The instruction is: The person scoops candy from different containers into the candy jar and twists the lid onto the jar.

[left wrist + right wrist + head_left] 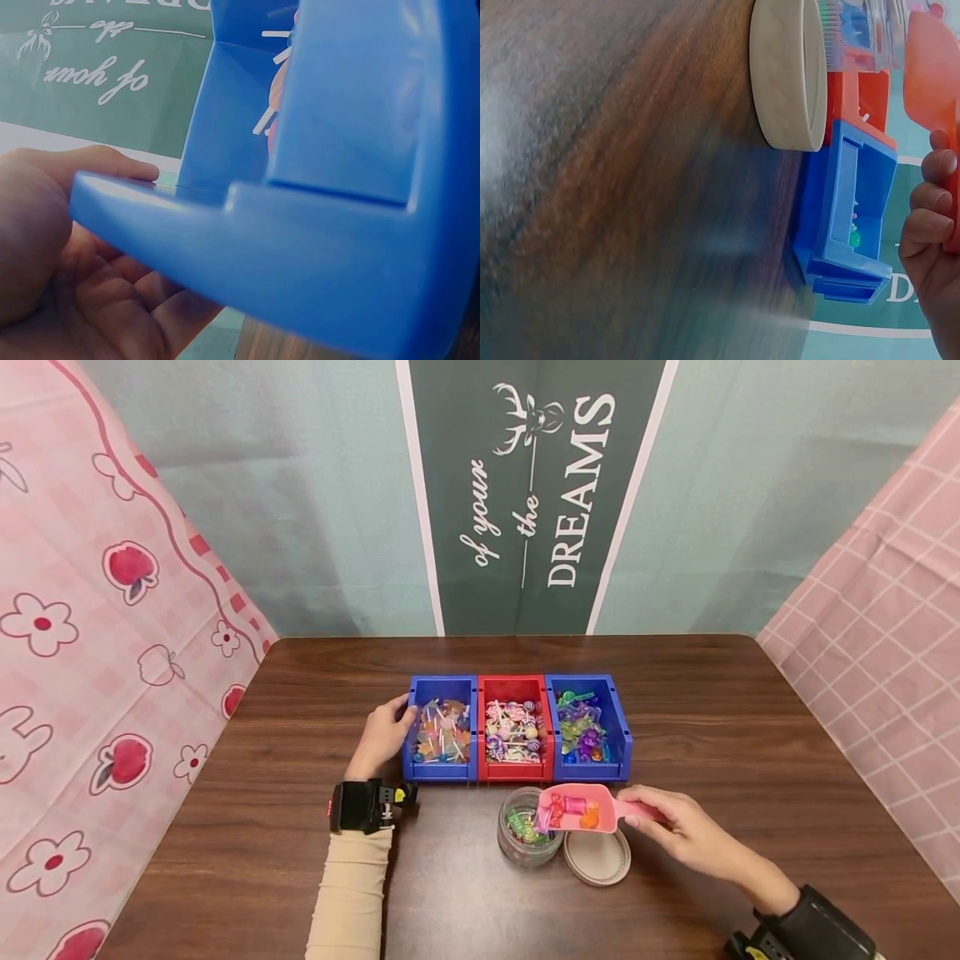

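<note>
My right hand grips the handle of a pink scoop, its fingers curled round it in the right wrist view. Red, pink and orange candy-like pieces lie in the scoop, whose front edge overlaps the mouth of a clear jar. Green and other coloured pieces show inside the jar. At the left, my left hand holds the side wall of the left blue bin, with the thumb at the wall's edge and the fingers along its outside. That bin holds small lollipop-like pieces.
A red bin of small lollipops stands between the left bin and a right blue bin with green and purple pieces. A pale round lid lies beside the jar on the brown wooden table. Curtains hang behind.
</note>
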Demonstrator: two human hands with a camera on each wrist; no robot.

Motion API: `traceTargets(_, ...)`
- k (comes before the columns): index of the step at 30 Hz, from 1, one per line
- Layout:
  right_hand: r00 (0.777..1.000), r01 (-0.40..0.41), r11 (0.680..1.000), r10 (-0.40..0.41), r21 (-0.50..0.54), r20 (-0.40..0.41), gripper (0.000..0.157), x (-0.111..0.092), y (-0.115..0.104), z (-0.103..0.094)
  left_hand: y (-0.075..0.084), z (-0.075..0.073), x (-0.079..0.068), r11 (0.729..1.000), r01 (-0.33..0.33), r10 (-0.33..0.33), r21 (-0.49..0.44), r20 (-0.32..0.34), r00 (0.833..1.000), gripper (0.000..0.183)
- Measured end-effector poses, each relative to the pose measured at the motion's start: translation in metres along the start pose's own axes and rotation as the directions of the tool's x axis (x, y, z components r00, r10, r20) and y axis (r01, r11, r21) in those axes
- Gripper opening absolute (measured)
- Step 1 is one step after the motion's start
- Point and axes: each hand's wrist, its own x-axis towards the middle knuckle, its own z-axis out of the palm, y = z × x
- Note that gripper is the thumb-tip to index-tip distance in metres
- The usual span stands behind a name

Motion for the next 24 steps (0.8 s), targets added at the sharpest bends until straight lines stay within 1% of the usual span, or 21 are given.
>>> traceTargets(4,1.0,-0.013,0.999,0.014,-0.053,0.013,0.037,0.0,0.0,-0.004,0.001,0.0,0.0,1.0,0.002,-0.002,0.0,0.001,1.0,0.048)
traceTargets(7,1.0,-0.01,0.996,0.011,-0.094,0.007,0.037,0.001,0.0,-0.006,0.001,0.001,0.0,1.0,-0.003,0.003,-0.001,-0.001,1.0,0.048)
traceTargets(10,1.0,-0.011,0.994,0.012,-0.113,0.009,0.037,0.002,-0.001,-0.009,0.001,0.001,0.0,1.0,-0.007,0.007,-0.001,-0.003,1.0,0.048)
traceTargets(16,0.999,-0.044,0.993,0.046,-0.113,0.015,0.036,0.005,-0.004,-0.011,0.001,0.001,0.0,1.0,-0.009,0.009,-0.001,-0.003,1.0,0.048)
traceTargets(21,0.997,-0.075,0.994,0.076,-0.085,0.01,0.035,0.008,-0.01,-0.015,0.0,0.001,0.001,1.0,-0.01,0.01,0.001,-0.003,1.0,0.048)
traceTargets(24,0.998,-0.067,0.995,0.067,-0.08,-0.004,0.035,0.011,-0.014,-0.017,0.0,0.002,0.001,1.0,-0.01,0.01,0.004,-0.003,1.0,0.048)
